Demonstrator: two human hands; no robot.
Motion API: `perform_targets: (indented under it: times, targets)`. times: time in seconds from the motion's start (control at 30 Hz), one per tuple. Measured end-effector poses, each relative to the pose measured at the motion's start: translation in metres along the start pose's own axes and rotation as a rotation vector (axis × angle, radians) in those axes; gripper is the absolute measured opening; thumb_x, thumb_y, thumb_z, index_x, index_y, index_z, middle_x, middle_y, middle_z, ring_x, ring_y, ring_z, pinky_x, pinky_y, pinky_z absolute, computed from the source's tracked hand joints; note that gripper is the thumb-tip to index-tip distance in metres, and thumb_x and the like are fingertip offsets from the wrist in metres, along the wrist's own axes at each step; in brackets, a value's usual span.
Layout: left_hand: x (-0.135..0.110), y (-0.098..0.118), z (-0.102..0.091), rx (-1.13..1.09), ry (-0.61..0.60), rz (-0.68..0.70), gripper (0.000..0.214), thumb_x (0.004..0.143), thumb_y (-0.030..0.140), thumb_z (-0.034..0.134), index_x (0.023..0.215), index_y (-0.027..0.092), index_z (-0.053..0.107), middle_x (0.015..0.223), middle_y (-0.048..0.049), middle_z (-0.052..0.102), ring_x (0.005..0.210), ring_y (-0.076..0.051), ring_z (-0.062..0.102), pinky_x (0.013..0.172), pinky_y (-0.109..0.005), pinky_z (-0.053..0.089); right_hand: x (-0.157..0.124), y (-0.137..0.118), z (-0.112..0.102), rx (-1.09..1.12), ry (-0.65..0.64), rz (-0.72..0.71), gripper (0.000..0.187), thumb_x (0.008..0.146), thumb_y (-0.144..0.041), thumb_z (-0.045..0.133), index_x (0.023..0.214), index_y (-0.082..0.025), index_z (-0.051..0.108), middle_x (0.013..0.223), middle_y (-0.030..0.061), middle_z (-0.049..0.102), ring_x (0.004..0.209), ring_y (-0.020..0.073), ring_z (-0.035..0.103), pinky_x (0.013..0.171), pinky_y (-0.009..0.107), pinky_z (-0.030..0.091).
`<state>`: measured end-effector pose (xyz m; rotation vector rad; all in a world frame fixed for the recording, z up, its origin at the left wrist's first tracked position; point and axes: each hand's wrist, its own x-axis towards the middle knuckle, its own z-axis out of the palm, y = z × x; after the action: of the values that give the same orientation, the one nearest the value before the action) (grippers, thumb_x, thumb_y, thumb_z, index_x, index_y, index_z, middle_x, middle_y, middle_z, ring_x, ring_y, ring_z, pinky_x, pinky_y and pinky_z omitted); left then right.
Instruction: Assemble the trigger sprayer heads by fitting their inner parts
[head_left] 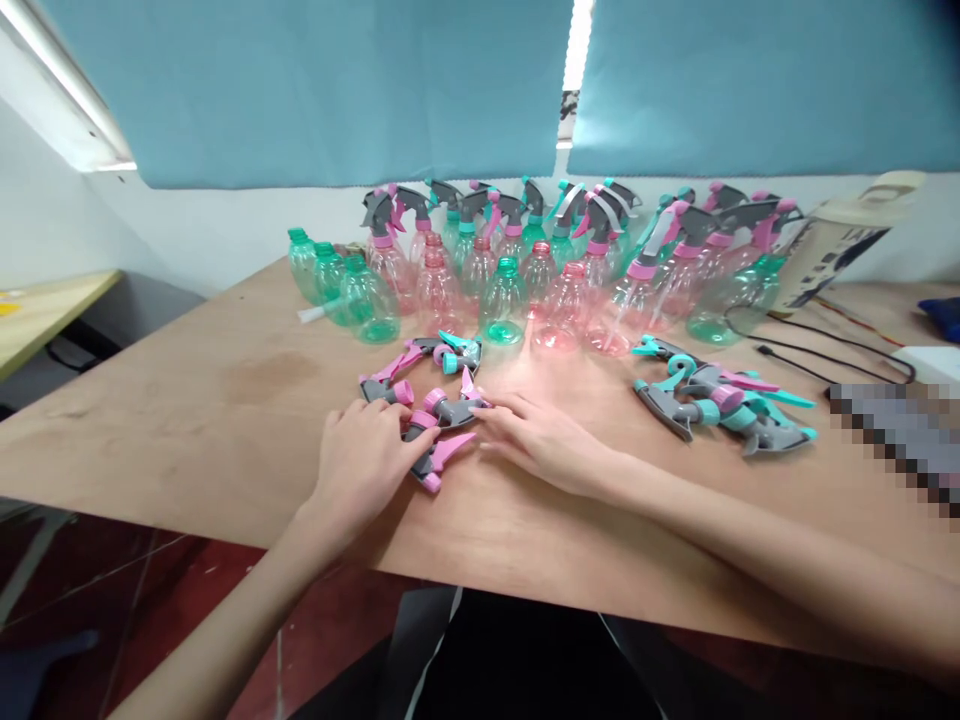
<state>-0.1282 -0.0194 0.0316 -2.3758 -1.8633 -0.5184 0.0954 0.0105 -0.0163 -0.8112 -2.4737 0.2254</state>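
My left hand (364, 450) is curled over a pink-and-grey trigger spray head (427, 465) lying on the table, the thumb across its body. Another pink-and-grey spray head (386, 390) lies against its fingertips. Close by, the fingers of my right hand (551, 445) close on the end of a grey spray head with a pink collar (450, 410); its thumb is partly hidden. Just behind, a turquoise-and-grey spray head (459, 355) belongs to the same small group. None of these heads sits on a bottle.
Clear green bottles (367, 300) and pink bottles (439, 295) stand in rows at the back, several with spray heads fitted. More loose spray heads (720, 400) lie at right, near a black cable (817, 365), a blurred flat object (900, 440) and a tilted cream tumbler (840, 240).
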Motion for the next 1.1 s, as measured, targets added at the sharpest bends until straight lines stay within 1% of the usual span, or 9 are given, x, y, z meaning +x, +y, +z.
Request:
perform_targets:
  times: [0.1, 0.2, 0.33, 0.43, 0.57, 0.67, 0.77, 0.9, 1.1]
  targets:
    - [-0.005, -0.006, -0.004, 0.103, -0.059, -0.059, 0.022, 0.081, 0.041, 0.059, 0.078, 0.022, 0.068, 0.082, -0.0075, 0.069, 0.083, -0.034, 0.060, 0.070, -0.042, 0.039, 0.010, -0.003, 0.008, -0.086, -0.042, -0.017, 0.044, 0.096, -0.040, 0.040, 0.131, -0.016, 0.049, 0.137, 0.0144, 0.050, 0.124, 0.0265, 0.048, 0.102, 0.045, 0.041]
    - [-0.014, -0.010, -0.012, -0.010, 0.016, -0.013, 0.020, 0.080, 0.038, 0.063, 0.089, 0.021, 0.062, 0.090, -0.0059, 0.069, 0.088, -0.032, 0.061, 0.079, -0.044, 0.040, 0.017, -0.007, 0.014, -0.130, -0.057, 0.015, 0.056, 0.093, -0.051, 0.038, 0.135, -0.016, 0.046, 0.143, 0.0156, 0.043, 0.126, 0.0311, 0.044, 0.102, 0.050, 0.039]
    - [-0.019, 0.011, -0.019, -0.228, 0.039, 0.111, 0.024, 0.078, 0.035, 0.068, 0.095, 0.020, 0.059, 0.096, -0.0034, 0.067, 0.091, -0.026, 0.061, 0.082, -0.040, 0.042, 0.023, -0.005, 0.014, -0.044, -0.082, 0.018, 0.061, 0.094, -0.053, 0.033, 0.139, -0.012, 0.040, 0.148, 0.0172, 0.034, 0.131, 0.0331, 0.038, 0.104, 0.052, 0.037]
    - [-0.011, 0.036, -0.011, -0.374, -0.002, 0.261, 0.019, 0.078, 0.023, 0.069, 0.095, 0.022, 0.061, 0.095, -0.0004, 0.067, 0.091, -0.022, 0.060, 0.084, -0.036, 0.043, 0.020, 0.009, -0.002, 0.123, -0.090, 0.014, 0.051, 0.097, -0.042, 0.033, 0.142, -0.018, 0.034, 0.148, 0.0130, 0.037, 0.134, 0.0255, 0.037, 0.105, 0.046, 0.038]
    - [0.013, 0.060, 0.013, -0.548, -0.017, 0.347, 0.025, 0.080, 0.017, 0.068, 0.103, 0.021, 0.060, 0.102, -0.0014, 0.067, 0.094, -0.020, 0.060, 0.083, -0.034, 0.045, -0.002, 0.032, -0.040, 0.262, -0.049, 0.259, 0.043, 0.095, -0.038, 0.042, 0.134, -0.020, 0.046, 0.129, 0.0117, 0.058, 0.114, 0.0245, 0.058, 0.092, 0.042, 0.048]
    - [0.031, 0.074, 0.034, -0.607, -0.026, 0.433, 0.025, 0.080, 0.017, 0.068, 0.104, 0.019, 0.060, 0.098, -0.0022, 0.067, 0.092, -0.019, 0.060, 0.083, -0.034, 0.046, -0.026, 0.041, -0.067, 0.359, 0.075, 0.367, 0.030, 0.093, -0.038, 0.047, 0.113, -0.018, 0.059, 0.111, 0.0090, 0.066, 0.101, 0.0215, 0.063, 0.084, 0.036, 0.051]
    - [0.044, 0.088, 0.052, -0.602, 0.068, 0.496, 0.023, 0.082, 0.019, 0.066, 0.104, 0.021, 0.062, 0.113, -0.0063, 0.062, 0.107, -0.023, 0.055, 0.093, -0.042, 0.044, -0.046, 0.040, -0.078, 0.428, 0.228, 0.426, 0.023, 0.092, -0.038, 0.051, 0.096, -0.018, 0.062, 0.088, 0.0041, 0.067, 0.084, 0.0172, 0.064, 0.074, 0.031, 0.051]
    - [0.051, 0.094, 0.064, -0.619, 0.180, 0.446, 0.025, 0.082, 0.018, 0.066, 0.106, 0.023, 0.063, 0.126, -0.0076, 0.055, 0.117, -0.024, 0.049, 0.097, -0.046, 0.043, -0.061, 0.033, -0.071, 0.401, 0.339, 0.469, 0.017, 0.089, -0.034, 0.056, 0.088, -0.018, 0.060, 0.079, 0.0018, 0.063, 0.070, 0.0135, 0.060, 0.061, 0.025, 0.047]
    - [0.046, 0.089, 0.060, -0.682, 0.269, 0.437, 0.028, 0.080, 0.018, 0.069, 0.107, 0.020, 0.060, 0.111, -0.0058, 0.066, 0.106, -0.021, 0.055, 0.091, -0.041, 0.046, -0.075, 0.019, -0.041, 0.301, 0.346, 0.323, 0.026, 0.087, -0.024, 0.058, 0.113, -0.019, 0.053, 0.068, -0.0037, 0.054, 0.055, 0.0090, 0.053, 0.053, 0.021, 0.046]
